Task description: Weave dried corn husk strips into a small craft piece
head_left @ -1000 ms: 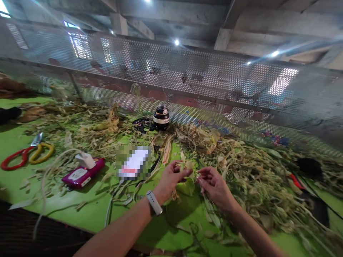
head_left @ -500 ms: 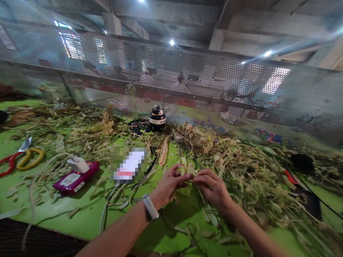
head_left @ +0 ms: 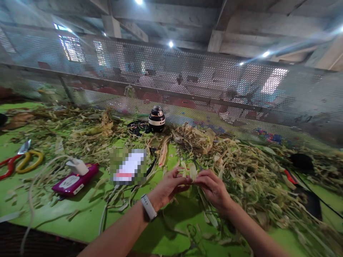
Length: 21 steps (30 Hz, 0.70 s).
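Between my two hands is a small pale green piece of husk-like plant material (head_left: pixel 192 171), its upper ends sticking out above my fingers. My left hand (head_left: pixel 171 185), with a light watch strap (head_left: pixel 149 207) on the wrist, pinches it from the left. From the right, my right hand (head_left: pixel 213 189) is closed on the same piece, thumb and fingertips close to the left ones. Around and beneath the hands lie dried, pale green and tan leaf strips (head_left: pixel 241 182) on a bright green tabletop (head_left: pixel 150 235). My fingers partly hide the piece.
To the left lie scissors (head_left: pixel 29 161) with red and yellow handles, a purple power box (head_left: pixel 72 184) with a white plug (head_left: pixel 77 166), and a blurred phone (head_left: pixel 130 167) on a cable. A black jar-like container (head_left: pixel 157 119) stands before the perforated metal screen (head_left: pixel 166 78).
Both hands stay in nearly the same spot, the fingers shifting slightly on the pale piece. A little more of it shows upright between them.
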Motion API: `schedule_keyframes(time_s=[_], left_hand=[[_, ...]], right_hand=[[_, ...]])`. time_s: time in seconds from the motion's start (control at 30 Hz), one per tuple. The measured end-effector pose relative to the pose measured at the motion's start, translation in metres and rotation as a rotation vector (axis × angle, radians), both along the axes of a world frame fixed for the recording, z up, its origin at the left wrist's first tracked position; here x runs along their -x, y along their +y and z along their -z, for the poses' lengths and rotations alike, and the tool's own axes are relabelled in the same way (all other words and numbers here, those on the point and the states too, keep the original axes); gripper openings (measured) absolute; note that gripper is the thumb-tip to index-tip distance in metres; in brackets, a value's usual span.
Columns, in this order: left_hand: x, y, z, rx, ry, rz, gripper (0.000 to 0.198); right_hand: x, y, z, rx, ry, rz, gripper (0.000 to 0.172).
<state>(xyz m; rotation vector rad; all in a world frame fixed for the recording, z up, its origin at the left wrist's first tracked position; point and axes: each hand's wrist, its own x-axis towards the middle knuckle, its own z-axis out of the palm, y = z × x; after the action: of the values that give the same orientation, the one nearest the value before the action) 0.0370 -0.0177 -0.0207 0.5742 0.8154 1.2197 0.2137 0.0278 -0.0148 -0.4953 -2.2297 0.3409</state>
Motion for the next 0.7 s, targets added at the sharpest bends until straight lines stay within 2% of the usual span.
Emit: schedule_keyframes(time_s=[0.13, 0.3, 0.5, 0.7], left_hand=[[0.0001, -0.0010, -0.0012, -0.001, 0.028, 0.048, 0.035], [0.0012, -0.0014, -0.0051, -0.033, 0.014, 0.032, 0.046], [-0.0007, -0.0016, -0.0056, -0.067, -0.030, -0.009, 0.047], [-0.0030, -0.0015, -0.0054, -0.078, -0.059, -0.027, 0.045]], right_hand=[[-0.0006, -0.0005, -0.0031, -0.012, -0.025, -0.008, 0.017], [0.0013, 0.0001, -0.0031, -0.008, 0.022, 0.007, 0.011], [0.0014, 0.0022, 0.0036, -0.019, 0.012, 0.051, 0.012], [-0.0007, 0.0062, 0.0040, -0.059, 0.012, 0.014, 0.009]])
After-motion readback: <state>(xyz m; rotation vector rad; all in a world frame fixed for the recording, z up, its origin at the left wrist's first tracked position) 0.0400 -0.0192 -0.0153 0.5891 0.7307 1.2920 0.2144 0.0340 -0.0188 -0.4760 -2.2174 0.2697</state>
